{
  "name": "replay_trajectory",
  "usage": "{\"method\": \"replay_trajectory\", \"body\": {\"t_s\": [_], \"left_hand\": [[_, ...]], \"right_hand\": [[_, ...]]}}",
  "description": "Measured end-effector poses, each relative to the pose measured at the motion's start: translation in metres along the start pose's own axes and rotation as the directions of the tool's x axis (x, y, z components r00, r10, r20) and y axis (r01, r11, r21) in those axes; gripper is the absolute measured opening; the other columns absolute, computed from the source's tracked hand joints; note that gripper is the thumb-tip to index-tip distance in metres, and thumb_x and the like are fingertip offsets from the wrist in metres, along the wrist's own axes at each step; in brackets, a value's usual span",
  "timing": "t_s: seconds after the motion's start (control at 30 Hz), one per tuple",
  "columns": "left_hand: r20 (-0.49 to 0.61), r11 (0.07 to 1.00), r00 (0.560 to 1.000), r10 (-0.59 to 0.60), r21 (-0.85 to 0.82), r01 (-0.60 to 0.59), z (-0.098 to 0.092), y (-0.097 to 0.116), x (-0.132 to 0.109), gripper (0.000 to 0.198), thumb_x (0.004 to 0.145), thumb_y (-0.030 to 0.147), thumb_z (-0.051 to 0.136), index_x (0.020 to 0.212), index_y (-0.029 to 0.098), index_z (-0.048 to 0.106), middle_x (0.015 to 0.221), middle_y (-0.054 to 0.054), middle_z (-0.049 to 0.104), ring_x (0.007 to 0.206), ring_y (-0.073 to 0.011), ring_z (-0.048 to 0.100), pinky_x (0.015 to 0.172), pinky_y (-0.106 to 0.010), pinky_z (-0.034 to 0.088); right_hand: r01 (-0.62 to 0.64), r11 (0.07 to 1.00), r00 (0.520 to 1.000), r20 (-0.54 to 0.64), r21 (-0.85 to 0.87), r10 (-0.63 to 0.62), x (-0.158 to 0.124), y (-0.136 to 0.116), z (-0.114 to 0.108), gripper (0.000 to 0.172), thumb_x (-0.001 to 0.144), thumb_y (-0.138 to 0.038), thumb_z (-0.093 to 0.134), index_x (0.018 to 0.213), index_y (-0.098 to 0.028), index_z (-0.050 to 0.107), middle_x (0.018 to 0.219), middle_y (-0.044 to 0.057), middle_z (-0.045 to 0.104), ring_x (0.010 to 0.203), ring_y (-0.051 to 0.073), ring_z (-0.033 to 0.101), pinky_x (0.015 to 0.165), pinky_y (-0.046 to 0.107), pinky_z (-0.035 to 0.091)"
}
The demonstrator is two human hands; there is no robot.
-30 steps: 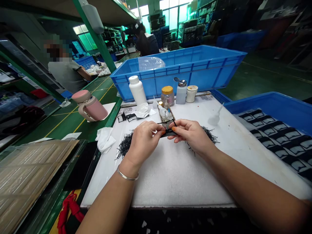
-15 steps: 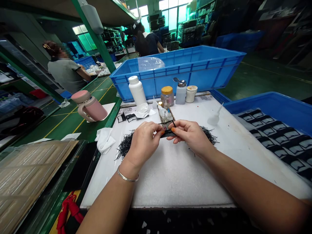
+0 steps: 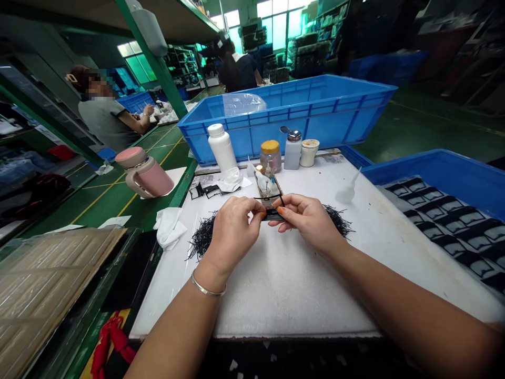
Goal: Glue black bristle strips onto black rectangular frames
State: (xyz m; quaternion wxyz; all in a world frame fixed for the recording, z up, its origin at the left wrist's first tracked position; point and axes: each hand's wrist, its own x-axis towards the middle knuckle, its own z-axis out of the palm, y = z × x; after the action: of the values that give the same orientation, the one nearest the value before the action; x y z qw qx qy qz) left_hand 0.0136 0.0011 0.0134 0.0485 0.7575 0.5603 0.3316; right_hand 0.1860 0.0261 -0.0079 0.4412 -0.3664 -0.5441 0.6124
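Note:
Between my two hands is a small black plastic frame (image 3: 271,214), held above the white work surface. My left hand (image 3: 235,227) pinches its left end with thumb and fingertips. My right hand (image 3: 307,218) is closed on the right end, its lower fingers a little apart. Part of the frame is hidden behind the fingers. A pile of thin black strips (image 3: 203,237) lies beside my left hand, and another pile of black strips (image 3: 339,221) shows behind my right wrist. Just beyond the frame sits a narrow tray (image 3: 281,190) with small bottles.
A white bottle (image 3: 221,147), an orange-lidded jar (image 3: 270,155), a grey pump bottle (image 3: 292,151) and a white cup (image 3: 310,152) line the back. Behind them stands a blue crate (image 3: 315,123). A pink jug (image 3: 148,176) is left; a blue bin (image 3: 442,163) of black parts is right.
Both hands keep their grip on the black frame, which has tilted slightly. The co-worker at the left has raised a hand.

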Motion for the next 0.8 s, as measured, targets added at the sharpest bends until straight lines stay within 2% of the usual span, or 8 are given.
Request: {"method": "replay_trajectory", "body": {"t_s": [0.17, 0.37, 0.8], "left_hand": [[-0.041, 1.0, 0.999, 0.014, -0.021, -0.015, 0.0008, 0.0003, -0.0001, 0.012, 0.08, 0.01, 0.062, 0.078, 0.022, 0.065, 0.079, 0.0, 0.067, 0.08, -0.0191, 0.055, 0.067, -0.031, 0.046], [-0.033, 0.998, 0.998, 0.049, -0.036, -0.051, 0.0022, 0.0047, -0.001, 0.013, 0.08, 0.01, 0.062, 0.078, 0.022, 0.064, 0.08, 0.0, 0.067, 0.081, -0.0197, 0.057, 0.071, -0.033, 0.046], [-0.06, 0.996, 0.994, 0.086, -0.011, -0.087, 0.001, 0.0094, -0.0015, 0.011, 0.081, 0.013, 0.065, 0.078, 0.023, 0.065, 0.079, 0.001, 0.068, 0.083, -0.02, 0.056, 0.072, -0.034, 0.045]], "right_hand": [[-0.012, 1.0, 1.0, 0.016, 0.021, 0.011, 0.0001, -0.0013, 0.0022, 0.027, 0.076, -0.033, 0.072, 0.09, -0.015, 0.058, 0.083, 0.004, 0.068, 0.075, 0.019, 0.072, 0.058, 0.023, 0.055], [0.022, 1.0, 1.0, -0.019, -0.012, -0.022, 0.0, -0.0016, 0.0029, 0.028, 0.068, -0.026, 0.077, 0.087, -0.015, 0.059, 0.087, 0.002, 0.064, 0.065, 0.013, 0.067, 0.058, 0.024, 0.054], [0.079, 0.994, 0.996, -0.045, -0.074, -0.082, -0.0016, -0.0038, 0.0015, 0.018, 0.071, -0.02, 0.071, 0.085, -0.014, 0.061, 0.079, 0.0, 0.063, 0.059, 0.011, 0.063, 0.057, 0.024, 0.051]]}}
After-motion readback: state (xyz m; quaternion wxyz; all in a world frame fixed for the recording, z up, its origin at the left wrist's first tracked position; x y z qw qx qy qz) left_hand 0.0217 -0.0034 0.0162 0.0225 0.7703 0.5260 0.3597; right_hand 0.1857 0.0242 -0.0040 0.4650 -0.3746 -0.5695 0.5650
